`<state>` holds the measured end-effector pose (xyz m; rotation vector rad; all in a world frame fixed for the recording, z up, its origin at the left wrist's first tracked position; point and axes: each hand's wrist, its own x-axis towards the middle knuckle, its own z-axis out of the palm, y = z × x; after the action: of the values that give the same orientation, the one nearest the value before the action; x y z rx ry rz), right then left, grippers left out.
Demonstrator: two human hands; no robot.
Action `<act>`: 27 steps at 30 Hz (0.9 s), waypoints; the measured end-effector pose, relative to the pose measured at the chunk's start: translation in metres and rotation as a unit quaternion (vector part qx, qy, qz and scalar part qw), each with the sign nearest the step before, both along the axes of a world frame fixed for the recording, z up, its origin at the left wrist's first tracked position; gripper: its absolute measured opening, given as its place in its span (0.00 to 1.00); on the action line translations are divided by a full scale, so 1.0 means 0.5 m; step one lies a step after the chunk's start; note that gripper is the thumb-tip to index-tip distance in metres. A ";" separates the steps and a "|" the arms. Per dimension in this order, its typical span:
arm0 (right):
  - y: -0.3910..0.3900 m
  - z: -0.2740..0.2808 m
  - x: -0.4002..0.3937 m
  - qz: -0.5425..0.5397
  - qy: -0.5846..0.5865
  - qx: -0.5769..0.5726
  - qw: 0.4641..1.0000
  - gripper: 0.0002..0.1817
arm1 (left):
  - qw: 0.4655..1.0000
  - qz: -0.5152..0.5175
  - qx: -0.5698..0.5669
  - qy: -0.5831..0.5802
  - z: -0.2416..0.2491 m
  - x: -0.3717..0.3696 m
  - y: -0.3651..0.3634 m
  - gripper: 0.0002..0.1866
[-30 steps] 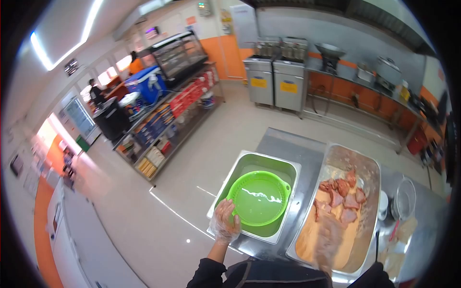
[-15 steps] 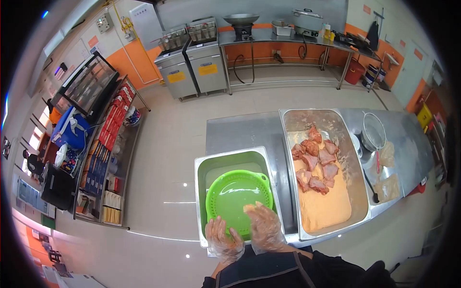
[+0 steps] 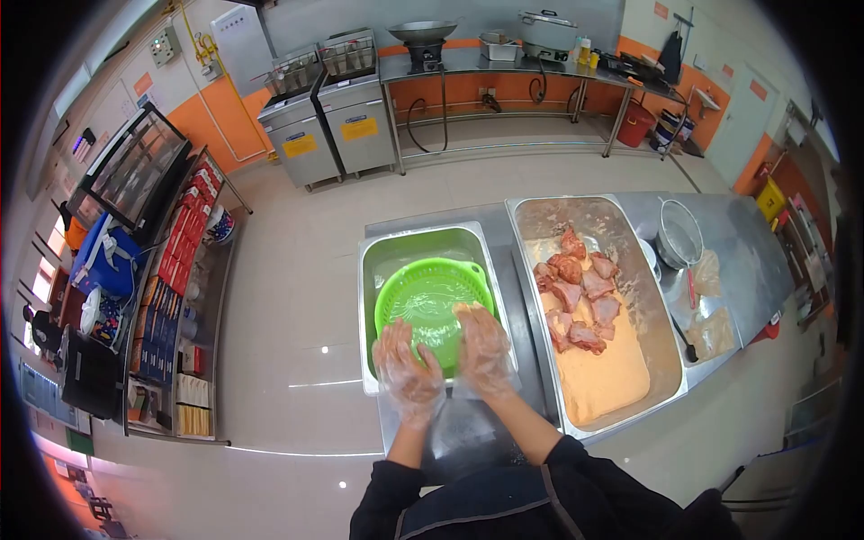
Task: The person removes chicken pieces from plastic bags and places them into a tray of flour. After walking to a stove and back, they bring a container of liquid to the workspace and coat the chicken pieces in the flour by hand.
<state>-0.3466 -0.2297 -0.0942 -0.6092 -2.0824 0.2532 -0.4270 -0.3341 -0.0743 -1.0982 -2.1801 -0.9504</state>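
Observation:
A green plastic colander [image 3: 436, 267] sits in a deep steel pan [image 3: 364, 297] with liquid, at the left end of the steel table. My left hand [image 3: 409, 367], in a clear plastic glove, is over the pan's near left side, fingers stretched out. My right hand [image 3: 484, 353], gloved too, is at the near right side with fingers extended and yellowish coating on the fingertips. Neither hand visibly holds anything; contact with the rim is hidden. To the right, a long steel tray [image 3: 668, 360] bears several pieces of raw chicken [image 3: 594, 284] on orange-tinted flour [image 3: 601, 382].
Right of the tray lie a mesh strainer [image 3: 679, 236], a dark-handled tool [image 3: 686, 342] and plastic bags [image 3: 711, 333]. A stocked shelf [image 3: 171, 315] stands left across the floor. Fryers [image 3: 351, 135] and a counter holding a wok [image 3: 423, 34] line the back wall.
The pan with the colander has slid away from my body, further onto the table. Both hands have moved forward with it, and bare table now shows in front of me. The view has shifted slightly.

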 end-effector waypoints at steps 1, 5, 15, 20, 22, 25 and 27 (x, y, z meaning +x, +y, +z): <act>0.014 -0.001 -0.017 -0.007 0.007 0.006 1.000 0.22 | 1.000 0.003 -0.009 0.000 0.001 -0.017 0.018 0.20; 0.078 -0.011 -0.080 -0.025 0.027 0.008 0.999 0.20 | 1.000 0.012 0.000 -0.021 0.000 -0.080 0.089 0.22; 0.228 -0.048 -0.186 -0.024 0.015 0.047 0.998 0.17 | 0.998 0.040 -0.015 -0.036 -0.014 -0.161 0.218 0.23; 0.274 -0.053 -0.209 -0.018 -0.011 0.031 0.999 0.17 | 0.999 0.047 -0.008 0.002 -0.031 -0.181 0.257 0.21; 0.276 -0.050 -0.215 -0.016 -0.026 0.009 1.000 0.17 | 0.999 0.040 -0.021 0.013 -0.021 -0.184 0.259 0.21; 0.274 -0.042 -0.211 0.004 -0.035 -0.041 0.999 0.16 | 0.999 0.027 -0.039 0.011 -0.023 -0.185 0.251 0.21; 0.277 -0.015 -0.176 0.092 0.020 -0.042 0.995 0.16 | 0.999 0.022 -0.033 -0.004 -0.024 -0.189 0.251 0.21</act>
<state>-0.4345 -0.0912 -0.1017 -0.4575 -2.1000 0.4581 -0.5214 -0.2084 -0.0862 -1.0745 -2.2472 -0.8713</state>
